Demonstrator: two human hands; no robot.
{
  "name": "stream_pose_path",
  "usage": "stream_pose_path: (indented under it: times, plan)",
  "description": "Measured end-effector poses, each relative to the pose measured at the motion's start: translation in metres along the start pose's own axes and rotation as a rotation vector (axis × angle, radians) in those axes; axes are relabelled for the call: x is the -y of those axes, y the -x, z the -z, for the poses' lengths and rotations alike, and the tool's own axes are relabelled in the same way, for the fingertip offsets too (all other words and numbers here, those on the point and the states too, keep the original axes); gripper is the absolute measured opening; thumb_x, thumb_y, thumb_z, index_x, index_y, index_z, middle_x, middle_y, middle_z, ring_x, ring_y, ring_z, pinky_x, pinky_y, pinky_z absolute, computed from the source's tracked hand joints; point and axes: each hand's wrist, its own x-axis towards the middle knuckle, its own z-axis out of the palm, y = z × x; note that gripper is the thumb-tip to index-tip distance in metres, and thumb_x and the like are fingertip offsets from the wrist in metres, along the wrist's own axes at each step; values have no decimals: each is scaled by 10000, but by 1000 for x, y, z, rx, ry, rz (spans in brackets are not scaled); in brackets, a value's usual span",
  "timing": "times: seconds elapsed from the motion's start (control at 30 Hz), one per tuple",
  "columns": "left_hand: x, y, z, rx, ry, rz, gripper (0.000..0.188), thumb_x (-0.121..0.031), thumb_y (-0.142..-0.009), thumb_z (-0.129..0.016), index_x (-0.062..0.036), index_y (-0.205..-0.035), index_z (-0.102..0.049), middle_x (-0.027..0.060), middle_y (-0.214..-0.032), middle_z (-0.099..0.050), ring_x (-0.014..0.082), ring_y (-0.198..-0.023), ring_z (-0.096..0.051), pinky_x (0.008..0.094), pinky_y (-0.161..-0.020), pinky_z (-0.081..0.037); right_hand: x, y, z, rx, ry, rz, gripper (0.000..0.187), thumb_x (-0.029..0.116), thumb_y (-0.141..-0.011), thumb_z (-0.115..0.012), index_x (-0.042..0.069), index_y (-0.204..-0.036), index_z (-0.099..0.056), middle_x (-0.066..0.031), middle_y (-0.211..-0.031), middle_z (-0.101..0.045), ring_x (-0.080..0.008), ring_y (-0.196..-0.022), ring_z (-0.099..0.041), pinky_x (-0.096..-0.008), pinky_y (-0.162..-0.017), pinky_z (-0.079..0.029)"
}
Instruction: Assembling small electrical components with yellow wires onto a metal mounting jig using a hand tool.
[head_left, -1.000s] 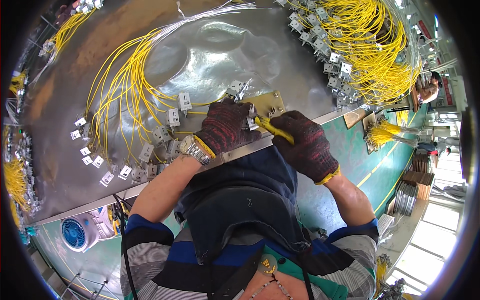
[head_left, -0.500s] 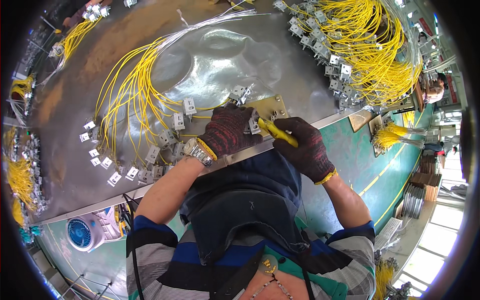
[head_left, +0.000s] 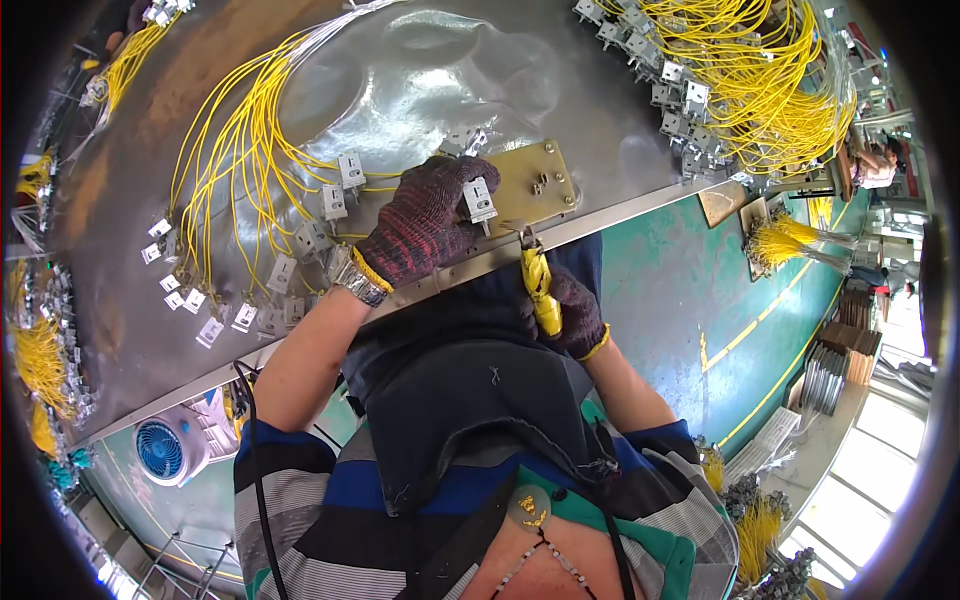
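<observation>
My left hand [head_left: 425,220], in a dark red-and-black knit glove, is closed around a small grey-white connector block [head_left: 479,198] held between thumb and fingers. It is just left of a brass-coloured plate [head_left: 515,165] with small posts and screws, at the table's near edge. My right hand [head_left: 574,310], gloved alike, grips yellow-handled pliers [head_left: 540,285] in front of that edge. Their jaws point away from me, below the plate and apart from the block. Yellow wires [head_left: 240,130] with similar blocks on their ends fan out left of my left hand.
A large heap of yellow wires with grey blocks [head_left: 760,100] covers the table's far right. More wire bundles lie along the left side. The metal table edge [head_left: 640,223] runs in front of me. A blue-and-white fan [head_left: 165,450] stands below at left; a person [head_left: 878,165] is far right.
My left hand has drawn the block slightly left, off the posts. My right hand has pulled the pliers back toward me and turned them to point away. The view has shifted a little.
</observation>
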Motion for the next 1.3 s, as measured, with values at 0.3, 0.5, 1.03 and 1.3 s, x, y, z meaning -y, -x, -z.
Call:
stream_pose_path:
  times: [0.3, 0.5, 1.03, 1.3]
  plan:
    - [14, 5, -14, -194, 47, -114, 563, -181, -678, -872, -117, -1181, -627, 140, -1087, -654, 356, -1039, -628, 455, -919, -501, -19, -23, 9, 266, -493, -163, 462, 234, -1009, -570, 20, -1409, -484, -231, -1205, -650, -291, -876, -712, -382, -646, -616]
    - [7, 0, -6, -183, -96, -145, 581, -179, -691, -861, -138, -1197, -580, 125, -1062, -643, 355, -1001, -614, 462, -883, -494, -10, -19, -12, 166, -290, -106, 484, 325, -989, -610, 9, -1346, -531, -146, -1059, -678, -227, -781, -705, -319, -592, -591]
    - [-11, 3, 16, -18, 129, 35, 607, -292, -735, -866, -101, -1244, -598, 129, -1008, -688, 339, -959, -682, 438, -870, -537, 20, -8, -56, -190, 481, 60, 257, 201, -905, -700, 42, -1098, -640, -38, -831, -653, -107, -699, -631, -265, -604, -536]
    - [7, 26, 16, 521, -50, 190, 631, -590, -844, -698, -116, -1257, -646, 164, -993, -745, 355, -923, -717, 455, -828, -557, 64, -77, -73, -427, 1118, 341, 281, 220, -922, -713, 21, -1096, -615, -67, -733, -671, -134, -613, -643, -325, -560, -528]
